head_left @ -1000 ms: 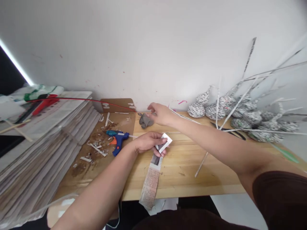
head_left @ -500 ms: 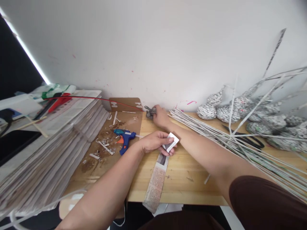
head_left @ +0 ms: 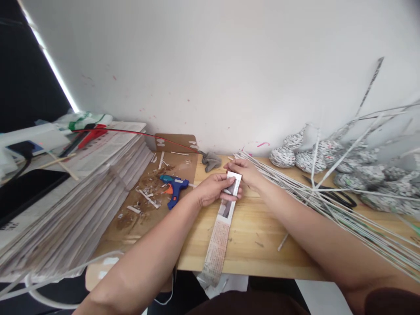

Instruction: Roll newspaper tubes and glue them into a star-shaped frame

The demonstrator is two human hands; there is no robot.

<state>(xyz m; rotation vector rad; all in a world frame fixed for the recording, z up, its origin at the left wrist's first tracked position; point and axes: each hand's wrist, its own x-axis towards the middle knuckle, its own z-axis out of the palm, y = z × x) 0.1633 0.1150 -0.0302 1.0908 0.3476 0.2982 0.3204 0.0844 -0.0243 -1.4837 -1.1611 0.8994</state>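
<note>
A long newspaper strip (head_left: pixel 216 245) runs from my hands down over the front edge of the table. My left hand (head_left: pixel 216 189) is closed on its upper part, thumb on top and fingers beneath. At the strip's top end, my right hand (head_left: pixel 246 172) has its fingers curled around the upper corner; the fingertips are partly hidden. Just beyond the hands, by the wall, lies a crumpled grey cloth (head_left: pixel 211 161). A blue glue gun (head_left: pixel 177 190) rests on the cardboard left of my left hand.
A tall newspaper stack (head_left: pixel 108 183) stands at left, carrying a dark phone (head_left: pixel 36 188). Paper scraps litter the brown cardboard (head_left: pixel 127 227). Rolled paper sticks (head_left: pixel 288 188) and black scissors (head_left: pixel 341 199) lie at right, before woven paper gourds (head_left: pixel 282 156). A red-black wire (head_left: pixel 147 134) crosses behind.
My right hand has let go of the grey cloth by the wall and come back to the strip's top end. My left hand still holds the strip. The view has shifted slightly.
</note>
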